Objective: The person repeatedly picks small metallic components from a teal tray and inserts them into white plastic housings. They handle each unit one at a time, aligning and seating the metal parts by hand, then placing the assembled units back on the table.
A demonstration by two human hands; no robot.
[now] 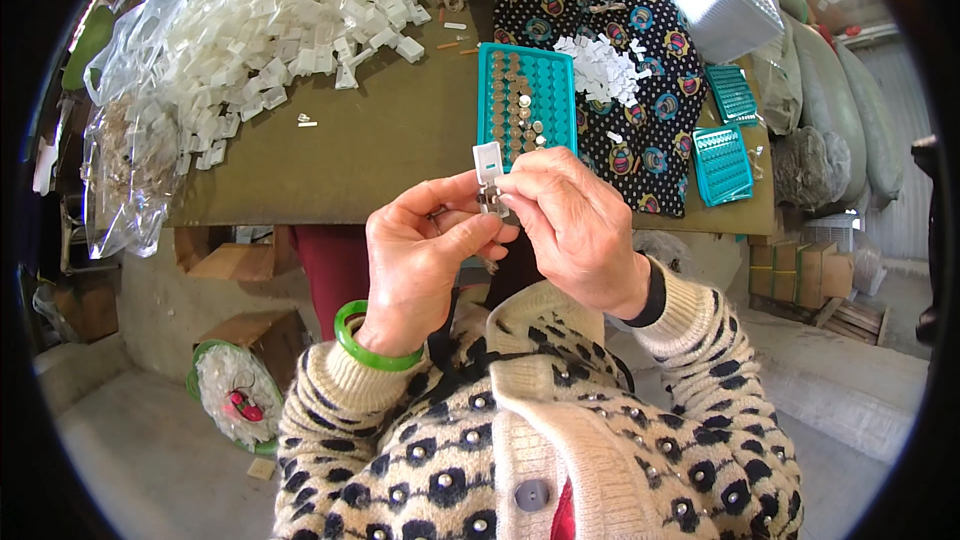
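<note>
Above the table's near edge, my left hand (425, 245) and my right hand (580, 225) meet with their fingers closed in a pinch. Between them is a small white plastic case (488, 162), its flap standing up with a slot in it. A shiny part shows at its lower end by my fingertips, too small to name. Just beyond my right hand lies a teal ridged tray (552, 80). Rows of small round brownish pieces (499, 95) fill its left side, with a few pale ones among them. Fingers hide the tray's near end.
A large heap of translucent white plastic cases (290, 10) covers the table's left. Small white pieces (603, 70) lie on a patterned dark cloth (650, 155). More teal trays (722, 165) sit at right. Below left stands a green-rimmed basin (225, 400); sacks (840, 110) line the right.
</note>
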